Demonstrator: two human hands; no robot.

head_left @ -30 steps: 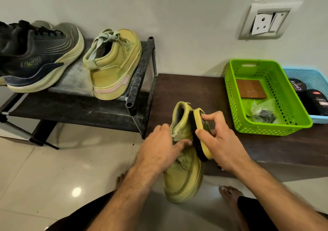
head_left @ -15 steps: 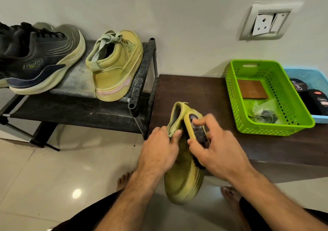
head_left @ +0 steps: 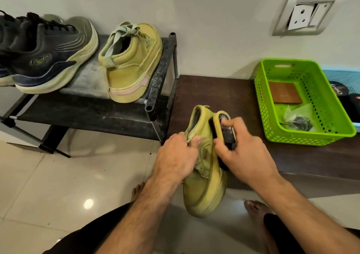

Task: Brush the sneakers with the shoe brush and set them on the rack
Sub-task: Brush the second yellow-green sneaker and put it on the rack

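Note:
My left hand [head_left: 176,158] grips an olive-yellow sneaker [head_left: 204,187] by its opening, toe pointing toward me, held over the front edge of a dark wooden bench [head_left: 224,95]. My right hand [head_left: 247,154] holds a yellow-backed shoe brush [head_left: 224,125] with its dark bristles against the sneaker's right side near the heel. The matching olive sneaker [head_left: 132,66] stands on the black metal rack [head_left: 161,72] at the left, next to a dark blue running shoe [head_left: 50,56].
A green plastic basket [head_left: 315,134] on the bench holds a brown board and a small bag. A blue basket [head_left: 339,76] with polish tins sits behind it at the right edge. A wall socket [head_left: 303,14] is above. My bare feet stand on pale floor tiles.
The brush has slid along the sneaker's right side toward the heel, and its labelled back now faces up. My left hand keeps its grip on the shoe.

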